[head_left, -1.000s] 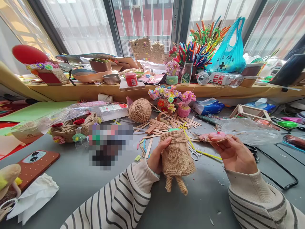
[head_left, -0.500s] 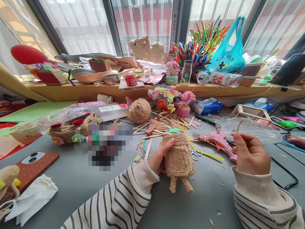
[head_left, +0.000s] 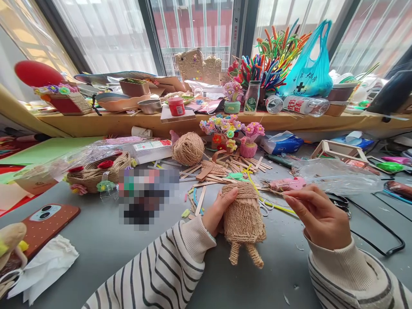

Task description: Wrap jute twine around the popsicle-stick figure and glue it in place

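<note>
My left hand [head_left: 222, 210] is closed round a twine-wrapped figure [head_left: 244, 214], a rounded body with two short twine legs pointing toward me. Its upper part is bound in horizontal rows, with a bare wooden patch just below. My right hand [head_left: 322, 214] pinches a strand of jute twine [head_left: 279, 193] between thumb and fingertips, to the right of the figure. Behind that hand lies a pink glue gun [head_left: 288, 183], partly covered by the fingers. Small scissors [head_left: 266, 207] rest on the table close to the figure's right side.
A twine ball [head_left: 188, 149] sits behind scattered wooden sticks [head_left: 212, 169]. Yellow pipe cleaners lie among them. At left are a flower-trimmed basket [head_left: 99, 174] and a phone [head_left: 48, 219]. A black cable [head_left: 391, 253] curves on the right. Bottles and crafts line the back ledge.
My right hand has moved left and slightly down, bringing the twine end closer to the figure. More of the glue gun is now covered. The figure has shifted very slightly right.
</note>
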The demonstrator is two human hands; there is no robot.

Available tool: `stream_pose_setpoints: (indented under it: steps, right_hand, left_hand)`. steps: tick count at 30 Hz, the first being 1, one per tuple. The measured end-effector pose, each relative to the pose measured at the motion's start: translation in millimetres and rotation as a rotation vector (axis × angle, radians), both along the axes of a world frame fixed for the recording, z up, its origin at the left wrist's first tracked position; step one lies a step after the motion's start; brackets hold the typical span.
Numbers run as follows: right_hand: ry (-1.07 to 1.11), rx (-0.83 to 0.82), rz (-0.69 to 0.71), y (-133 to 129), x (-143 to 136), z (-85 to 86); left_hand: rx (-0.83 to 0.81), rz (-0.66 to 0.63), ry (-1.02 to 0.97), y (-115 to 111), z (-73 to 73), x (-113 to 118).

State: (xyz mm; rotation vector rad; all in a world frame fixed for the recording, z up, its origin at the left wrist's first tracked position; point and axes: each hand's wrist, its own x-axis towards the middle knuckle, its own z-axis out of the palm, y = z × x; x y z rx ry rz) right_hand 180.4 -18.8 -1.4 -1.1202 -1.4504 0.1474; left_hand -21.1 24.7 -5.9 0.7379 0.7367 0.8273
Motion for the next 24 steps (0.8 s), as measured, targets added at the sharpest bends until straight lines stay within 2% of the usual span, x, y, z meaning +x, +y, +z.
stream_pose_setpoints:
  steps: [5, 10, 14, 24]
  right_hand:
    - [-0.249, 0.107, 0.113, -5, 1, 8.9]
    - [-0.405, 0.217, 0.095, -13, -11, 20.1]
    - [-0.465, 0.232, 0.109, -16, -18, 18.0]
    - [-0.474, 0.259, 0.032, -15, -21, 13.3]
  left_hand:
    - [0.103, 0.102, 0.009, -1, -7.4, 3]
    - [0.263, 0.183, 0.103, -3, -15.7, 6]
    - [0.274, 0.176, 0.127, -7, -12.5, 6]
    - [0.323, 0.101, 0.164, -9, -4.4, 3]
